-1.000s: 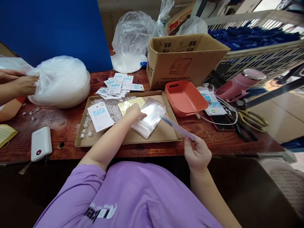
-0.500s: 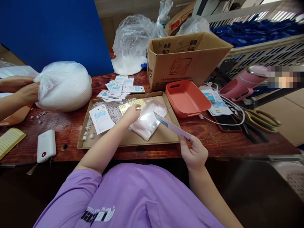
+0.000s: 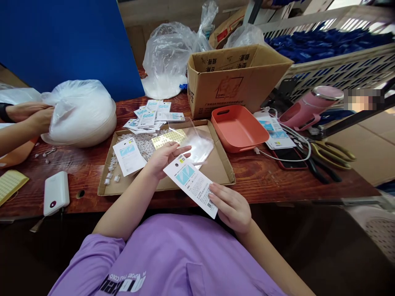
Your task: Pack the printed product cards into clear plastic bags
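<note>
My right hand (image 3: 233, 207) grips the lower end of a printed white packaging card (image 3: 193, 185) with a blue picture and a hang hole. Beside the card's upper end is my left hand (image 3: 165, 158), palm partly up, fingers stretched out and apart. Whether it touches the card is unclear. Just beyond it, clear plastic bags (image 3: 203, 148) and a yellow sheet of small round stickers (image 3: 166, 139) lie in a shallow cardboard tray (image 3: 224, 172). Many small white plastic pieces (image 3: 140, 144) fill the tray's left part, with another white card (image 3: 129, 157) on top.
Several cards (image 3: 152, 115) lie behind the tray. An orange bin (image 3: 239, 127) and a cardboard box (image 3: 234, 82) stand right of it. Farther right are scissors (image 3: 333, 154), a phone (image 3: 290, 158) and a pink cup (image 3: 311, 107). At left, another person's hands (image 3: 37, 117) hold a white plastic bag (image 3: 83, 111).
My right hand has brought the card left and turned its printed face up. My left hand has come nearer and its fingers have opened. The plastic film near it has shifted.
</note>
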Tool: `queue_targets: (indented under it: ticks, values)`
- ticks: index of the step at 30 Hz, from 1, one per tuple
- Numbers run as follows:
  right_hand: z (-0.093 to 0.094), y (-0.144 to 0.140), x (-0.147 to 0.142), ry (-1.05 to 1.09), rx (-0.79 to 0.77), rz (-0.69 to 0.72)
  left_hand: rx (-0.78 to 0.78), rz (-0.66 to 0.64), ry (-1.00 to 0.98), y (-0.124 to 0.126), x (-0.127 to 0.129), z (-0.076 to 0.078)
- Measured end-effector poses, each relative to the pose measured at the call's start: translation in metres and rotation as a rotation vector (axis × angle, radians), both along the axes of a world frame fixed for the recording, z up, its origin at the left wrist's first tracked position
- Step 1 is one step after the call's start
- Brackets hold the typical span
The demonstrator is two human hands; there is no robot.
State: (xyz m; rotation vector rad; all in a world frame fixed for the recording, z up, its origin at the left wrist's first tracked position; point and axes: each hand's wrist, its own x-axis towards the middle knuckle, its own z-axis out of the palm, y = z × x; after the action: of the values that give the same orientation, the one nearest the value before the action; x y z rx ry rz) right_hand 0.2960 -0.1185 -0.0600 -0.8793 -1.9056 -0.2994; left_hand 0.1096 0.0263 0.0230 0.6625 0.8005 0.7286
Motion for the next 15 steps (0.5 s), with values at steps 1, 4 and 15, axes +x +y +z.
queue_targets:
  ticks: [1,4,15]
  values:
    - [-0.001,0.001,0.0,-0.011,-0.002,-0.02,-0.025,0.011,-0.019,-0.002,-0.002,0.002]
    - [-0.003,0.001,0.007,-0.073,-0.006,-0.092,-0.02,0.059,-0.014,-0.005,-0.01,0.004]
    - [0.007,0.016,-0.018,-0.238,-0.039,-0.204,0.054,-0.081,-0.018,-0.019,-0.022,-0.001]
